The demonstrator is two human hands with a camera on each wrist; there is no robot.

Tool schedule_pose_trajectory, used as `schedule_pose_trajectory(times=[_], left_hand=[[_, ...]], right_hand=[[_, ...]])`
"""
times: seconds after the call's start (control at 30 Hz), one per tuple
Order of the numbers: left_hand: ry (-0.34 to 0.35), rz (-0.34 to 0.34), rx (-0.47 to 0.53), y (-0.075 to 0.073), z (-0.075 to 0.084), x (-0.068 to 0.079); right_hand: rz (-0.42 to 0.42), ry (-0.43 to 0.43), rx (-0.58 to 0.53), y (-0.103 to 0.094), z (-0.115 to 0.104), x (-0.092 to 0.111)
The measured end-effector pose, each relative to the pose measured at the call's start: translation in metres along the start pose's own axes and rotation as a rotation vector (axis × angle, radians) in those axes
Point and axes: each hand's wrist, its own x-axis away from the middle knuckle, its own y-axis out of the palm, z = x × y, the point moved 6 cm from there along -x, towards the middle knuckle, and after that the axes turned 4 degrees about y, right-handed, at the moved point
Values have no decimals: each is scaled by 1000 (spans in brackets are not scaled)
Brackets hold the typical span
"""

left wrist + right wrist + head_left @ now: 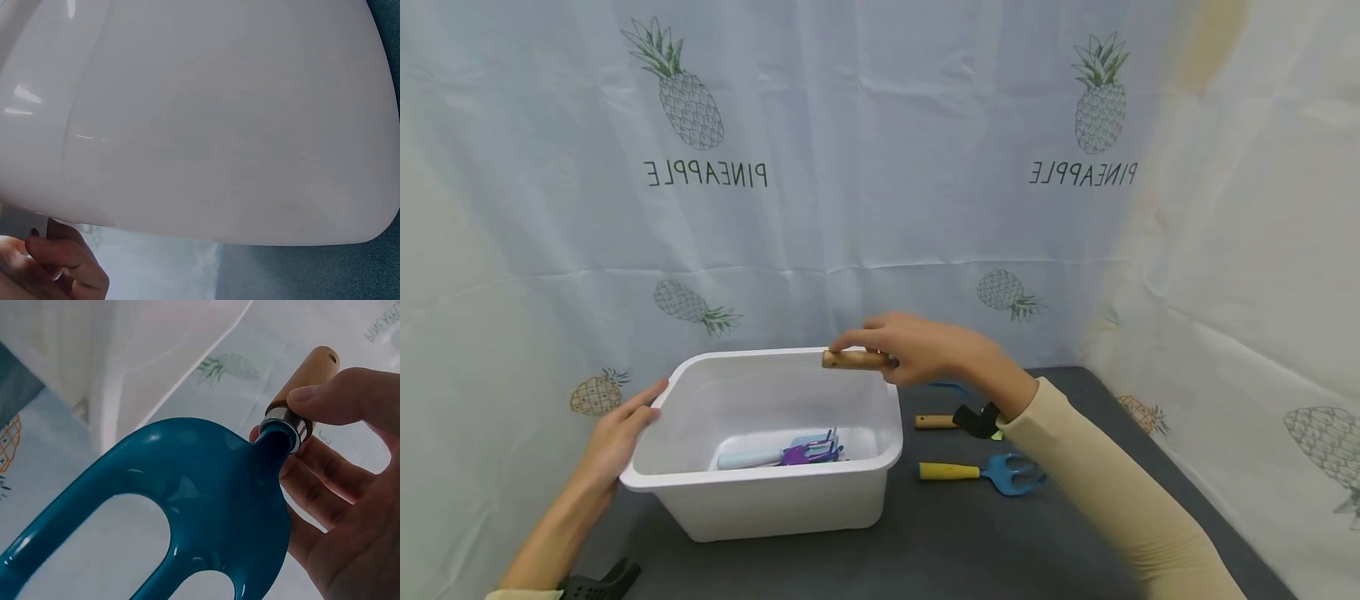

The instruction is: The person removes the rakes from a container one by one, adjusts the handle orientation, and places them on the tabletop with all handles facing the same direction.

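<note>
Tabletop: dark grey surface (940, 554), matt, flat; ran under everything, right edge slanted down toward the lower right; left wrist view gave it a blue-green, finely textured look
White tub: plastic tub (775, 504), rectangular, rounded corners, rim wider than base; stood upright on the left part of the surface, base flat on it
Yellow-handled fork: blue-headed hand fork (992, 472), lay flat right of the tub, apart from it, handle end toward tub, tines pointing right
Wooden handle: light brown handle (935, 422), lay beyond the fork, roughly parallel, right end hidden
Blue piece: curved bit (951, 387), farther back, mostly covered, type unclear
Green bit: tiny sliver (997, 436), right of wooden handle, too covered to identify
</note>
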Motion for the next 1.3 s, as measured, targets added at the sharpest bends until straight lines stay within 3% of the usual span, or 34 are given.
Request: schedule_pose_trajectory(times=[0.17,0.43,0.93,1.3], left_hand=[[4,-3,-7,-1,0,0],[-38,-28,-14,1,-1,-2],[-20,-31,2,-1,-1,-4],[-64,-47,-33,-1,0,-8]], right_hand=[[35,-32,9,1,7,17],[17,-16,-37,12,18,49],[31,21,-121,56,37,106],[-87,139,-248,100,48,135]])
